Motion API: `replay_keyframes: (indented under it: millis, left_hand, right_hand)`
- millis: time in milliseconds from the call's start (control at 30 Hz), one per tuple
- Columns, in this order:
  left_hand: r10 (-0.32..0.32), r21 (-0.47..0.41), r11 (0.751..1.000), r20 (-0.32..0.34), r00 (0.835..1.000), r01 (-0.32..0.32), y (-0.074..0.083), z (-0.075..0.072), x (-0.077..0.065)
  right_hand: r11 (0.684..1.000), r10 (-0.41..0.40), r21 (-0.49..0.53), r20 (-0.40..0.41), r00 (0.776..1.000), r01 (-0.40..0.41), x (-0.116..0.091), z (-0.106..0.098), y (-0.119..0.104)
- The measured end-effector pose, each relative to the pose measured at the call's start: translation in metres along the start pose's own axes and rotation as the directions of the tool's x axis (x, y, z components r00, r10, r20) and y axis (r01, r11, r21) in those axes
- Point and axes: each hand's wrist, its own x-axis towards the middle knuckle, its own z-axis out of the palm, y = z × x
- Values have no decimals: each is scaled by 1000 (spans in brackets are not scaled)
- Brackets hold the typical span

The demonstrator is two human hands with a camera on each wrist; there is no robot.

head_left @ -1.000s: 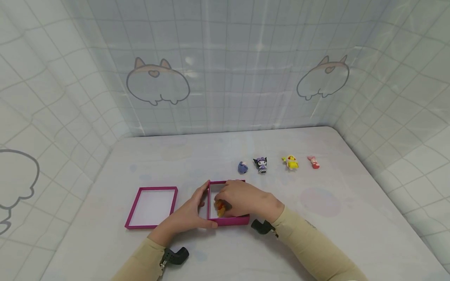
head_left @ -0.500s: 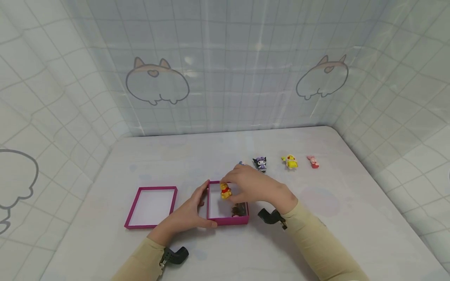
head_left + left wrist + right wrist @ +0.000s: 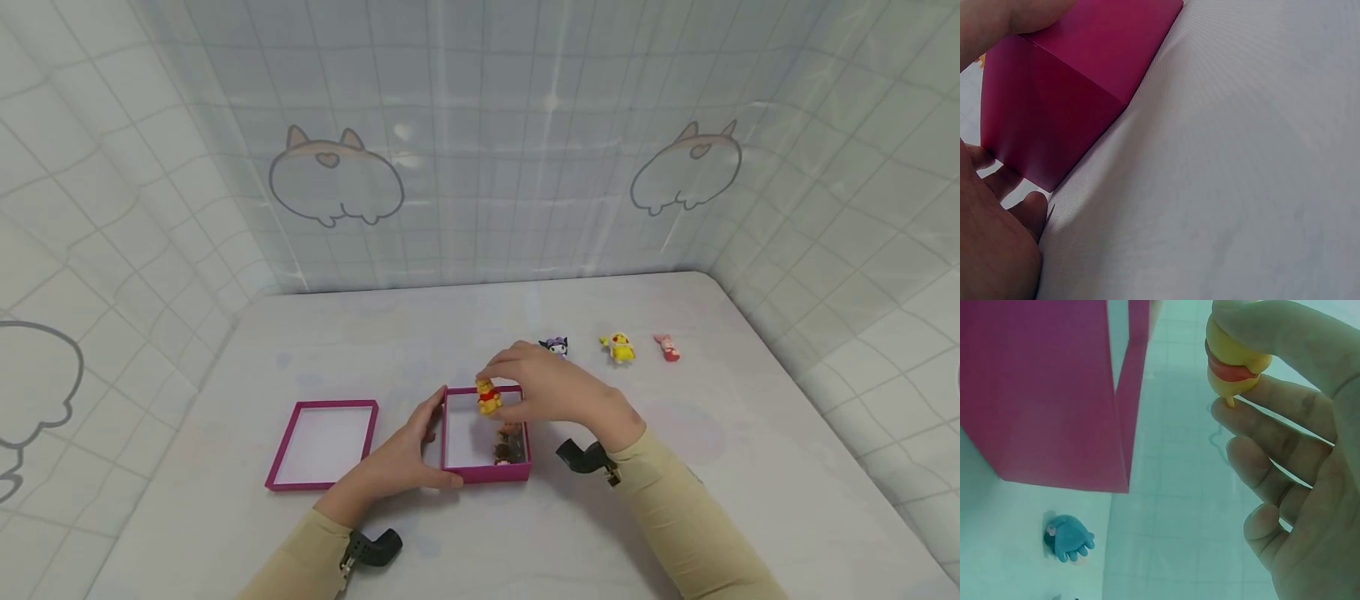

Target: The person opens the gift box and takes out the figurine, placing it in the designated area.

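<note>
My right hand (image 3: 562,385) pinches a yellow bear figurine (image 3: 489,397) in a red shirt between thumb and fingers. It holds the figurine above the far part of an open magenta box (image 3: 491,474). In the right wrist view the figurine (image 3: 1232,362) hangs clear of the box wall (image 3: 1041,387). My left hand (image 3: 401,454) grips the box by its left side, thumb at the front corner and fingers at the back one. Inside the box, along its right wall, lie small brownish figurines (image 3: 508,442), partly hidden by my right hand.
The box's lid (image 3: 322,484) lies inside up to the left. A purple-and-black figurine (image 3: 556,345), a yellow one (image 3: 620,347) and a pink-and-red one (image 3: 667,347) stand at the back right. A blue figurine (image 3: 1069,537) shows in the right wrist view.
My right hand has lifted the yellow bear from inside the box, up and slightly away, uncovering the brownish figurines. My left hand stays on the box. The blue figurine is now hidden in the head view.
</note>
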Motion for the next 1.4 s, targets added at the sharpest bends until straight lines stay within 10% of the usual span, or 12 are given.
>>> replay_keyframes:
  millis: [1400]
  left_hand:
    - [8,10,1000,-17,1000,-8,-4,4,-3]
  right_hand:
    - [962,270,49,-37,962,-268,-70,-25,38]
